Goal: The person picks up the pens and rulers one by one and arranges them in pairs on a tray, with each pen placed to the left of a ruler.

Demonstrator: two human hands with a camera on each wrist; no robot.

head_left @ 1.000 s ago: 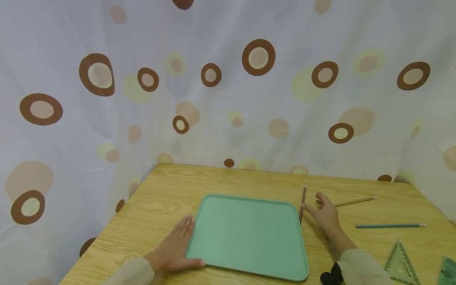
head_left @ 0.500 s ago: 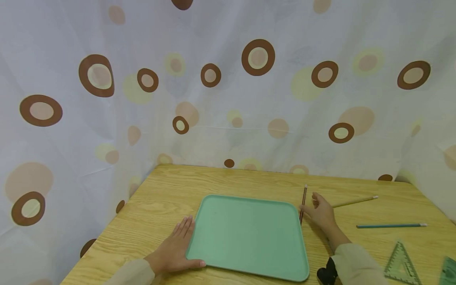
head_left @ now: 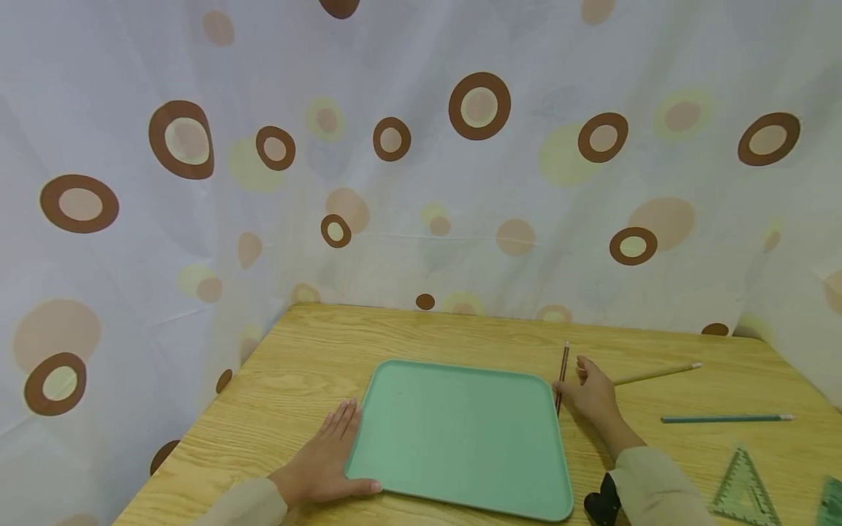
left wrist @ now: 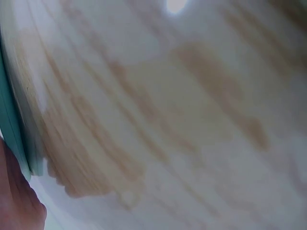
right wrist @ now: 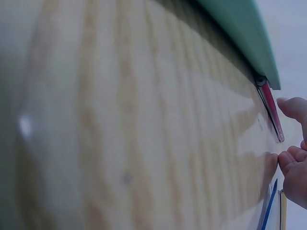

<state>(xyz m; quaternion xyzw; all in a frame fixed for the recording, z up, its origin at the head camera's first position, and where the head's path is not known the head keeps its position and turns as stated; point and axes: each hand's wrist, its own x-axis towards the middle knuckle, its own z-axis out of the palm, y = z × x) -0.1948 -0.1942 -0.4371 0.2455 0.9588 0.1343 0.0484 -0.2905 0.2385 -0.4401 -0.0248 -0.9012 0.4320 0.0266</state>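
Note:
A pale green tray [head_left: 460, 438] lies on the wooden table. My left hand [head_left: 324, 462] rests along its left side, fingers straight and thumb at the front left corner; the left wrist view catches only a bit of hand [left wrist: 19, 201] beside the tray edge [left wrist: 14, 127]. A dark red striped pencil [head_left: 565, 359] lies along the tray's right edge. Beside it is my right hand [head_left: 595, 396], fingers loosely bent, its thumb overlapping the pencil in the head view. In the right wrist view, the thumb [right wrist: 293, 106] shows just off the red pencil [right wrist: 272, 108].
To the right lie a yellow pencil [head_left: 658, 373] and a teal pencil [head_left: 726, 418], both with white ends. Nearer are a green triangular ruler [head_left: 726, 486] and another green piece [head_left: 832, 504] at the frame's edge. A spotted curtain [head_left: 421, 183] hangs behind the table.
My right hand has moved slightly left, bringing its thumb over the red pencil. The left hand and tray stay in place.

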